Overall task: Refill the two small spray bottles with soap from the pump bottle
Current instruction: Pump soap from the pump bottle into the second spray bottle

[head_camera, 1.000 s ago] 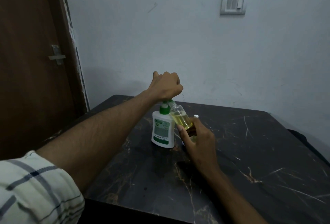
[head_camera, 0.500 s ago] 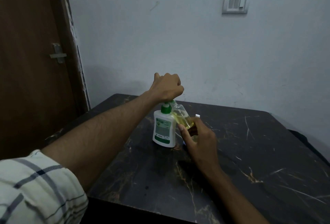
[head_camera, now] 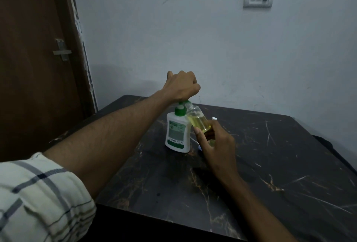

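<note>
Little has shifted since a second ago: both hands keep their places, and the left fist seems only slightly different in height over the pump head. The small spray bottle [head_camera: 199,122] is held tilted, its open mouth tucked under the green nozzle of the pump bottle [head_camera: 177,134], and yellowish soap already fills its lower part. The right hand [head_camera: 214,143] pinches its lower end between thumb and fingers. The left hand [head_camera: 182,86] is curled into a fist and presses on top of the pump.

It looks light, clear and thin-walled, so a hard squeeze could buckle it, and soap on the outside would make it slippery; holding low on the body seems sound. The pump bottle stands upright on the dark marble table [head_camera: 270,164]. A small white cap-like piece [head_camera: 214,118] shows just behind the right hand's fingers.
</note>
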### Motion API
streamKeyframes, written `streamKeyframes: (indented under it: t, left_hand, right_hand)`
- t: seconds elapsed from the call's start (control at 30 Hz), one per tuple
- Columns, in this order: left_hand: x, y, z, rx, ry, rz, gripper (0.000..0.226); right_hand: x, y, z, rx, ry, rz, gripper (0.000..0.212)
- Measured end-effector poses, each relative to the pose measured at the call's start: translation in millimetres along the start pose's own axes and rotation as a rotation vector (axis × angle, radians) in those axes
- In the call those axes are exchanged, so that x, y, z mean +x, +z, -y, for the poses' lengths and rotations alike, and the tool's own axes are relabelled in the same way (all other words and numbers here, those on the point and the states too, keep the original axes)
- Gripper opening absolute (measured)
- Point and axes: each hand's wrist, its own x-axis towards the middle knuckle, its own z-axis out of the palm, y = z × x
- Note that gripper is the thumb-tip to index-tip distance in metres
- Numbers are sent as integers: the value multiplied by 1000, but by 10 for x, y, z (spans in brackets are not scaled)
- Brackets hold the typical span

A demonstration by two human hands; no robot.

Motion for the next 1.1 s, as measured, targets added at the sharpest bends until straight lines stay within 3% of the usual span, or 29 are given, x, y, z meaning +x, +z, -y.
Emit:
streamKeyframes:
  t: [1.1]
  left_hand:
    - [-19, 0, -22, 25, 5, 21, 20]
  right_hand:
    - [-5, -21, 32, 17, -8, -8, 14]
